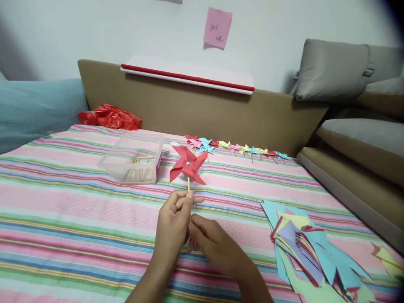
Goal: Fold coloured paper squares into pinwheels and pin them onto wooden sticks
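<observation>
Two grips on one stick (pixel 189 184) | right hand (pixel 214 244) clamped low, left hand (pixel 173 216) pinched above | from hands, 3 o'clock: cut paper (pixel 299 248) | 12: red pinwheel (pixel 188 166) atop stick | 10: clear box (pixel 132 145) | 1: pinwheel row (pixel 234 147) | 11: red bag (pixel 113 117)

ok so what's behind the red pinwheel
Behind the red pinwheel, parts of a small, apparently clear container show between the blades, with striped cloth around it. The blades cover the rest, so its full shape and contents can't be told.
</observation>
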`<control>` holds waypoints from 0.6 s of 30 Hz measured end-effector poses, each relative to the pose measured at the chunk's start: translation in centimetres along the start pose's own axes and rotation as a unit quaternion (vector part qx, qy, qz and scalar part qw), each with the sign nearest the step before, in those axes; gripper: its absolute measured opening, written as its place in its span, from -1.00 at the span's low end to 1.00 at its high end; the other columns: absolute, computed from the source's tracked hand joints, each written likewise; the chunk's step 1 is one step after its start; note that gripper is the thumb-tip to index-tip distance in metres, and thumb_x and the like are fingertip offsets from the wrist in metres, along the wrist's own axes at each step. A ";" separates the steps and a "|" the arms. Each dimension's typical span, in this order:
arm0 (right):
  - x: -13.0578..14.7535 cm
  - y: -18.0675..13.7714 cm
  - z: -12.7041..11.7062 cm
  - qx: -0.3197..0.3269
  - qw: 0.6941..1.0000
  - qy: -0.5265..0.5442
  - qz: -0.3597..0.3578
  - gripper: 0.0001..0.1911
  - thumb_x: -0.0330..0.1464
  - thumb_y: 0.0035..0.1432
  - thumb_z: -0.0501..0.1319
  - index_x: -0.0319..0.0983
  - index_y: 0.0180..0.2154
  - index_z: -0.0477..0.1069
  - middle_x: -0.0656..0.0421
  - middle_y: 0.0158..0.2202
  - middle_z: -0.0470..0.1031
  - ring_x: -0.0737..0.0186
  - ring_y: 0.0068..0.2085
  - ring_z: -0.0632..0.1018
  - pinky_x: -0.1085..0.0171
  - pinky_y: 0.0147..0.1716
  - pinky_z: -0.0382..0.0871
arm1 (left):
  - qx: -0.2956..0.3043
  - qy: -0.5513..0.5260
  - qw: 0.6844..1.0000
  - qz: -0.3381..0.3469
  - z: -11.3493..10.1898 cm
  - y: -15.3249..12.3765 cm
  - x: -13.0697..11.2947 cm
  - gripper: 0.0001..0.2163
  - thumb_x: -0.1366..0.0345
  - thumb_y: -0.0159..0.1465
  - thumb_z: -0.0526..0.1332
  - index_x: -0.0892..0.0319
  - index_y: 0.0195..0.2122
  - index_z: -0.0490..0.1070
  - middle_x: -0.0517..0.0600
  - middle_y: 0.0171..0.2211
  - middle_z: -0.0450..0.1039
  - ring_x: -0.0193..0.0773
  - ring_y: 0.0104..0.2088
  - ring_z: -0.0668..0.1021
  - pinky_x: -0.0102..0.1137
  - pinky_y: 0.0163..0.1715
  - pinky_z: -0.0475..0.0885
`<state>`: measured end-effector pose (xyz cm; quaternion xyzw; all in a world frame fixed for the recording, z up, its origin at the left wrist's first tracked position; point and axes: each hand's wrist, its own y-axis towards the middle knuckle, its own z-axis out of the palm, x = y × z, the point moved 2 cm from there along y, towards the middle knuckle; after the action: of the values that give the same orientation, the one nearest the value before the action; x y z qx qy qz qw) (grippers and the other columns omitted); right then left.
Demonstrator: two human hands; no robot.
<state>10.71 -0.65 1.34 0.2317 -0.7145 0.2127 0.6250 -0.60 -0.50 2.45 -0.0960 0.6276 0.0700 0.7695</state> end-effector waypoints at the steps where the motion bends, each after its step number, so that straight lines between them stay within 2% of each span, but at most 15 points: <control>1: -0.1 0.1 0.2 -0.005 1.000 -0.003 0.001 -0.57 -0.04 0.41 0.03 -0.20 -0.35 0.37 0.22 -0.38 0.43 0.28 -0.36 0.46 0.29 -0.32 0.34 | -0.004 0.002 1.000 0.006 0.0 0.0 0.0 -0.69 -0.01 0.27 0.29 0.15 -0.27 0.34 0.03 -0.19 0.67 -0.53 -0.79 0.21 -0.51 -0.80 0.11; 6: -0.6 0.0 0.3 -0.035 0.999 -0.011 0.020 -0.56 -0.03 0.41 0.01 -0.20 -0.36 0.34 0.23 -0.44 0.39 0.29 -0.41 0.42 0.29 -0.37 0.28 | -0.002 0.006 1.000 0.025 -0.1 0.1 0.2 -0.71 0.03 0.32 0.26 0.15 -0.31 0.33 0.06 -0.18 0.67 -0.50 -0.72 0.30 -0.50 -0.71 0.20; 8: -0.7 0.0 0.3 -0.051 0.998 -0.016 0.025 -0.56 -0.02 0.41 0.02 -0.19 -0.37 0.31 0.25 -0.47 0.36 0.31 -0.44 0.39 0.30 -0.41 0.25 | -0.001 0.004 1.000 0.030 -0.1 0.2 0.4 -0.72 0.04 0.33 0.25 0.15 -0.31 0.34 0.07 -0.18 0.67 -0.43 -0.65 0.39 -0.48 -0.63 0.27; 10: -0.8 -0.1 0.6 -0.077 0.996 -0.032 0.021 -0.53 -0.01 0.42 -0.01 -0.18 -0.41 0.26 0.28 -0.51 0.32 0.32 -0.48 0.35 0.30 -0.44 0.22 | -0.005 0.000 0.999 0.037 -0.2 0.4 0.4 -0.74 0.06 0.33 0.25 0.15 -0.31 0.35 0.07 -0.22 0.68 -0.32 -0.49 0.54 -0.44 -0.47 0.38; 13: -1.2 0.0 1.0 -0.130 0.989 -0.066 0.006 -0.52 -0.01 0.43 -0.05 -0.17 -0.43 0.23 0.30 -0.56 0.28 0.32 -0.51 0.30 0.29 -0.47 0.16 | 0.007 0.002 0.999 0.051 -0.4 0.9 0.7 -0.78 0.10 0.32 0.27 0.16 -0.27 0.39 0.08 -0.24 0.67 -0.17 -0.22 0.63 -0.37 -0.23 0.44; 15: -1.9 0.1 0.6 -0.176 0.981 -0.079 0.002 -0.50 0.01 0.43 -0.07 -0.16 -0.43 0.22 0.29 -0.56 0.28 0.30 -0.52 0.31 0.29 -0.48 0.17 | 0.036 0.003 0.998 0.056 -0.3 1.2 1.0 -0.77 0.11 0.32 0.27 0.17 -0.16 0.40 0.09 -0.19 0.65 -0.14 -0.15 0.62 -0.34 -0.15 0.44; 18: -3.6 0.7 -2.0 -0.266 0.960 -0.093 0.001 -0.46 0.05 0.42 -0.12 -0.16 -0.44 0.24 0.29 -0.59 0.28 0.28 -0.54 0.34 0.27 -0.48 0.24 | 0.060 0.012 0.997 0.051 0.2 1.1 2.0 -0.70 0.11 0.34 0.24 0.19 -0.03 0.38 0.13 -0.12 0.59 -0.13 -0.10 0.60 -0.32 -0.11 0.44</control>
<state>12.32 1.30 -2.00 0.0755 -0.8008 -0.0066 0.5942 -0.26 0.60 0.49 -0.0181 0.6437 0.0699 0.7619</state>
